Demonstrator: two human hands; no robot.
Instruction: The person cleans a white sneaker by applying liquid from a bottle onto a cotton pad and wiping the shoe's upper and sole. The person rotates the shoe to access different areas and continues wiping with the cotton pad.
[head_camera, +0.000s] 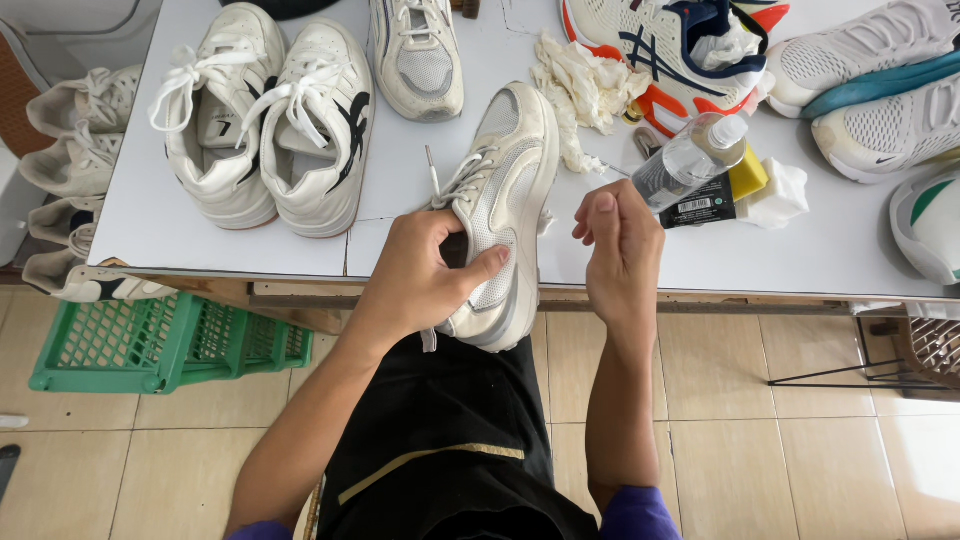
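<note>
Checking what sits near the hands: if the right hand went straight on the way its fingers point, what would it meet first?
Probably the clear plastic bottle just beyond the right hand; depth is unclear.

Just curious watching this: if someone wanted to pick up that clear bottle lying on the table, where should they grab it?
Probably around the middle of the clear bottle, closing from above across its round body. It lies tilted on its side with the cap end up-right, and the yellow sponge crowds its lower side.

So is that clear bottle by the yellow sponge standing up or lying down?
Lying down, tipped on its side. The clear bottle rests lengthwise on the white table, its cap toward the colourful sneaker, beside the yellow sponge.
</note>
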